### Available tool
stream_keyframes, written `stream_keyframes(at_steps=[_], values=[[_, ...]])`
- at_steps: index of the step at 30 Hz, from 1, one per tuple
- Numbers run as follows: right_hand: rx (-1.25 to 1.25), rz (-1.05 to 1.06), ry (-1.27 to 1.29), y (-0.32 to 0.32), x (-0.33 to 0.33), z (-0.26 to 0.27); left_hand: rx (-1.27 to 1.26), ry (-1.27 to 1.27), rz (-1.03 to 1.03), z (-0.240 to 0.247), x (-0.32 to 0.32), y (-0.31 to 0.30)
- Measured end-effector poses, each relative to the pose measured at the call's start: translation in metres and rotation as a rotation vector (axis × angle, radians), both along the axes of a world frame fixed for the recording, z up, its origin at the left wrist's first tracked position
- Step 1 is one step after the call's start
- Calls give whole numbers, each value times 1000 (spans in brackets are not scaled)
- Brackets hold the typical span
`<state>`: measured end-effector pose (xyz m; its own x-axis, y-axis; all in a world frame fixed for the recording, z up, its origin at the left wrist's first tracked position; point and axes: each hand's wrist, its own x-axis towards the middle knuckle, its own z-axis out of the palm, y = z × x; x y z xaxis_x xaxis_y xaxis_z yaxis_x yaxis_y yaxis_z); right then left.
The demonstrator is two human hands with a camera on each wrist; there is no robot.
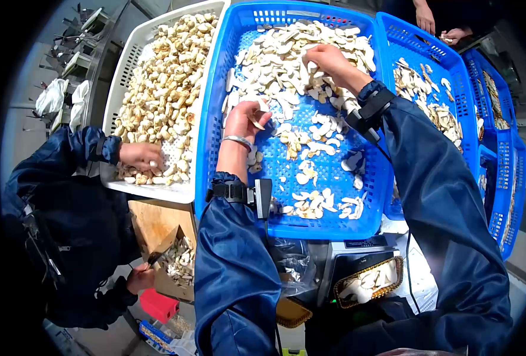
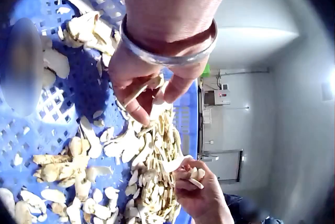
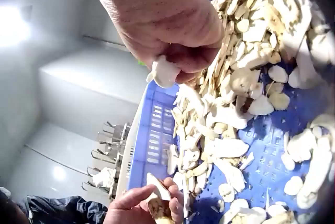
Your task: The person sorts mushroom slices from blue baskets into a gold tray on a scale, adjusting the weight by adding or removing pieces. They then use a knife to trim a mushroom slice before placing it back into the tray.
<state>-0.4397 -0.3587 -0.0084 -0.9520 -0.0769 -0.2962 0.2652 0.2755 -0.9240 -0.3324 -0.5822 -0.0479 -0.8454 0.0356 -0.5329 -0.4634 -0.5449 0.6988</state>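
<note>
A large blue basket (image 1: pixel 206 118) holds a heap of pale mushroom slices (image 1: pixel 275 53), piled at its far end with smaller clusters nearer me. My left hand (image 1: pixel 242 121), with a silver bracelet on the wrist, is over the basket's left side. It grips a few slices, and one long slice (image 3: pixel 157 188) stands up between thumb and fingers in the right wrist view. My right hand (image 1: pixel 331 59) is above the heap at the far right. Its curled fingers hold several slices; a white slice (image 3: pixel 165 72) sticks out beside the thumb.
At left, another person's hand (image 1: pixel 141 155) reaches into a white basket (image 1: pixel 112 89) of whole mushrooms (image 1: pixel 174 77); their other hand holds a knife (image 1: pixel 162 246) by a wooden board (image 1: pixel 150 216). Blue baskets (image 1: pixel 387 35) stand at right. Close to me is a small tray (image 1: pixel 400 267) of slices.
</note>
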Motion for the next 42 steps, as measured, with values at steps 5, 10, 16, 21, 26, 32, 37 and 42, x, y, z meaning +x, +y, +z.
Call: stream_keyframes(at_steps=[5,10,16,21,26,32,37,42], values=[[55,126,-11,-7,5,-20,-89,22,-30,32,23,17],[895,179,486,-35,42,-33,-223,148,-56,89,90,9],[846,130,261,-35,40,-32,6,91,182,144,232,24],[423,270,105,19,72,11,64,-172,220,131,333,69],[116,363,-84,87,169,71,163,-112,37,127,376,123],[81,396,-236,158,345,114,-317,-11,-202,112,411,180],[169,338,17,154,451,80,-798,227,-2,102,438,183],[329,111,203,181,482,118,-866,186,72,111,466,168]])
